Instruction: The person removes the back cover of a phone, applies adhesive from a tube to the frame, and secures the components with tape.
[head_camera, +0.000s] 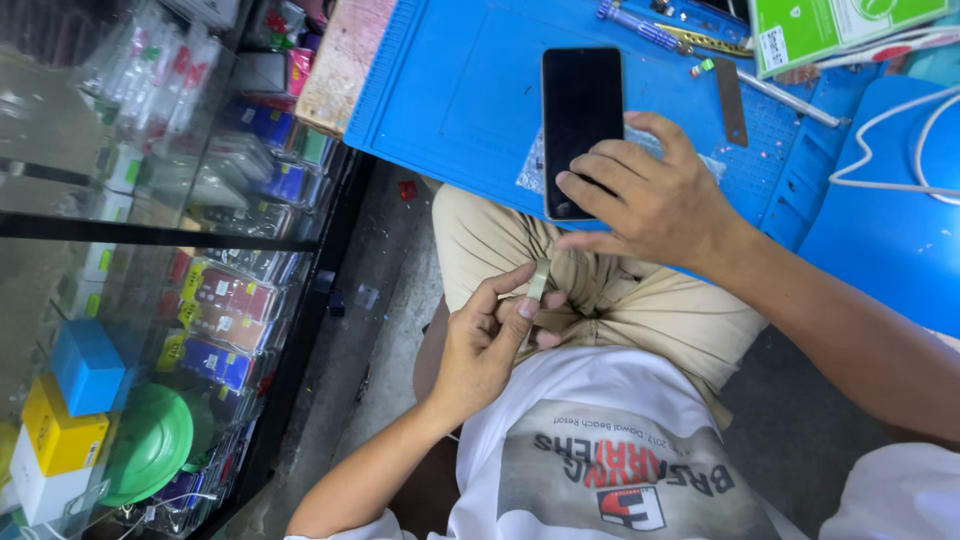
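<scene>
You are steadying the black smartphone (581, 125) with your right hand (655, 200) — its fingers are spreading loosely over the lower end of the dark glass, pressing rather than gripping, while the phone is lying flat on the blue work mat (450, 90) at the near edge, partly over a scrap of clear plastic film (533, 170). Your left hand (485, 340) is sitting over your lap, thumb and forefinger pinching shut on a small pale strip (539, 282) that is standing nearly upright just below the phone's bottom edge.

By the look of it, you are at the stage of bringing that strip to the handset; the move ahead is calling for a steady phone and a careful approach to its lower edge.

At your left, the glass display case (150, 240) is holding rows of packaged accessories in clear sleeves, some with yellow tags, plus a blue box (88, 365), a yellow box (58, 430) and a round green object (150, 445). At the mat's far edge, tools are lying loose — a screwdriver (640, 28) and a flat metal blade (730, 100).
</scene>
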